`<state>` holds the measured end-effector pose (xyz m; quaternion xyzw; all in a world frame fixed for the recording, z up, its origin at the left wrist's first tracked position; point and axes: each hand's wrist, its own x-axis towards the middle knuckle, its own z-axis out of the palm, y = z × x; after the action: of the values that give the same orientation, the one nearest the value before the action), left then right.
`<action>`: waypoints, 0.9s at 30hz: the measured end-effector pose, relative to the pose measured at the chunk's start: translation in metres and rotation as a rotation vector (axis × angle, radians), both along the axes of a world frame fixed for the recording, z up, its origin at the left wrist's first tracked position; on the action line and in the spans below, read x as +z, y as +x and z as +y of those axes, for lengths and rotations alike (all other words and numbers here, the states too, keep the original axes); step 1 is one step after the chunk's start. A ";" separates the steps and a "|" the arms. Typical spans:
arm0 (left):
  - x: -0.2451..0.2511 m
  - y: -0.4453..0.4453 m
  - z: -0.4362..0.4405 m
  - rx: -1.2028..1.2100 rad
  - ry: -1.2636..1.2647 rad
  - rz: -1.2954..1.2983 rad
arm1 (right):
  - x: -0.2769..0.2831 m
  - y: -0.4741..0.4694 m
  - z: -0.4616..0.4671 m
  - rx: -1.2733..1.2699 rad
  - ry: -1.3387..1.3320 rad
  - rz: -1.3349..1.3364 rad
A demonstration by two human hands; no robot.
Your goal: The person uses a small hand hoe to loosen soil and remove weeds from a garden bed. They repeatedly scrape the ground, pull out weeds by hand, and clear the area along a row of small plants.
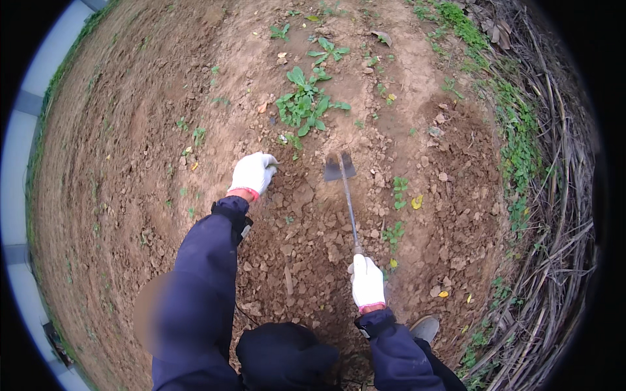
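My right hand, in a white knit glove with a pink cuff edge, grips the handle of a small hand hoe. Its flat, dark metal blade rests on the soil ahead of me. My left hand, gloved alike, is low over the broken soil, left of the blade. Its fingers are curled inward, and a thin sliver shows by the fingertips; whether they hold it is unclear. Just beyond lies a clump of leafy green weeds, with a smaller sprig at its near side.
Loose, cloddy soil lies between my arms. Small seedlings grow right of the hoe. Dry stalks are heaped along the right edge, bordered by green plants. My shoe is at lower right; a pale wall runs along the left.
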<state>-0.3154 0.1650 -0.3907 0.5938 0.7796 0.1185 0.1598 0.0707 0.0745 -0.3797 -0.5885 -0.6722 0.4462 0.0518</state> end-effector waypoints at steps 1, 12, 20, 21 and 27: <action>0.001 -0.007 0.013 0.061 0.042 -0.024 | 0.001 0.001 -0.001 0.007 0.016 0.010; -0.031 0.020 0.053 -0.197 -0.073 0.162 | 0.017 0.010 0.007 0.016 0.027 -0.025; 0.024 0.007 -0.081 0.078 -0.039 -0.359 | -0.002 -0.054 0.060 -0.373 -0.117 0.178; 0.029 0.009 -0.101 0.099 -0.060 -0.363 | -0.005 -0.064 0.062 -0.430 -0.119 0.244; 0.025 0.012 -0.171 0.234 -0.159 -0.397 | 0.009 -0.081 -0.017 -0.381 -0.236 0.067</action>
<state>-0.3031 -0.0055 -0.3654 0.4500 0.8033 0.1890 0.3412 -0.0106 0.0576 -0.3704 -0.6916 -0.4901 0.5231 0.0882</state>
